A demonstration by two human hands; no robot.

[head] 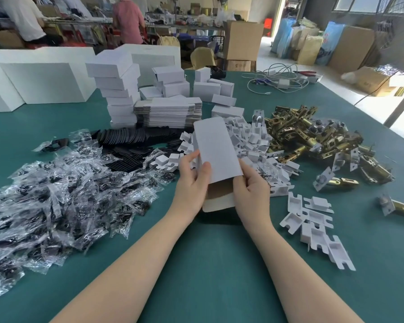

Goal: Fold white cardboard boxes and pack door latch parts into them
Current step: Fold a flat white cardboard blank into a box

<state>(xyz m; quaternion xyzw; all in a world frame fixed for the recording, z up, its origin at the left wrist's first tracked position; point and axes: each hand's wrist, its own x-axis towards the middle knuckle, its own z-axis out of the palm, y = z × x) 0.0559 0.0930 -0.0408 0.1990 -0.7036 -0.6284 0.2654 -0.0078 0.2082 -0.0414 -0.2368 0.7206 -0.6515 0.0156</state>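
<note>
White box (214, 148) held up over the green counter (196, 264) — left hand (191, 176) pinching its left edge, right hand (250, 185) gripping the lower right, fingers curled on cardboard. Open end faces the person, likely for flap folding. Brass latches (313, 134) and white inserts (247, 138) piled just beyond — within reach for packing.

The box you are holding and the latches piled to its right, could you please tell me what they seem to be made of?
The box, held by the left hand and right hand, looks like thin cardboard: matt white outside, brown on the open flap's inside. The latches look like metal with a shiny brass-coloured finish, since they glint; whether plated or solid I cannot tell.
</note>
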